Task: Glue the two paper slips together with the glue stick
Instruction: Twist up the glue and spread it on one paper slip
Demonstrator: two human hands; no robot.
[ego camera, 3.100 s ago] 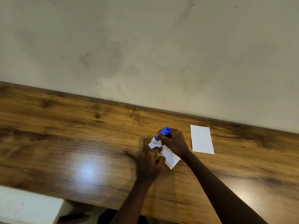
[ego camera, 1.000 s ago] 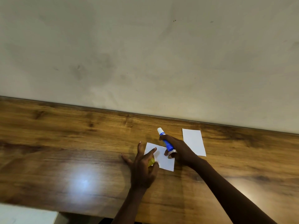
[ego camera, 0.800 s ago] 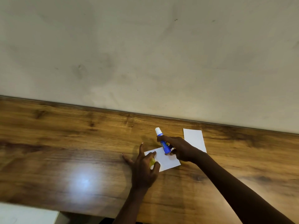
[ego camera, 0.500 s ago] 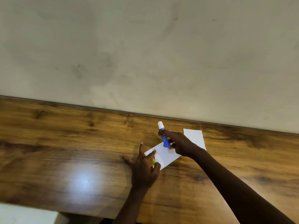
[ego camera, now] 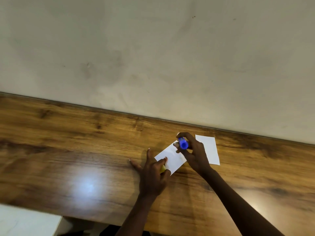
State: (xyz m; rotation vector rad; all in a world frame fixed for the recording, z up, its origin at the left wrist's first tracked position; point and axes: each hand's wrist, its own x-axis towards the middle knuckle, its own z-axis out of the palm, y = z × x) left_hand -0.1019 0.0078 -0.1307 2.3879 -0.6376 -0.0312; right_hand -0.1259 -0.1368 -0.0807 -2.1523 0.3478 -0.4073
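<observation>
On the table (ego camera: 68,150), the left hand (ego camera: 152,176) pins the near slip (ego camera: 173,159) with a forefinger on its near-left end, a yellow cap (ego camera: 162,168) tucked in its curled fingers. Beyond, the right hand (ego camera: 196,155) grips the blue glue stick (ego camera: 183,144) over that slip's far end, tip hidden. The second slip (ego camera: 209,150) lies flat just right, partly behind that hand.

Blue glue stick (ego camera: 183,144); plain white paper slip (ego camera: 172,159); second slip (ego camera: 208,151), also white; yellow cap (ego camera: 162,168); brown wood-grain table (ego camera: 68,142); cream wall (ego camera: 153,48), grey-smudged.
</observation>
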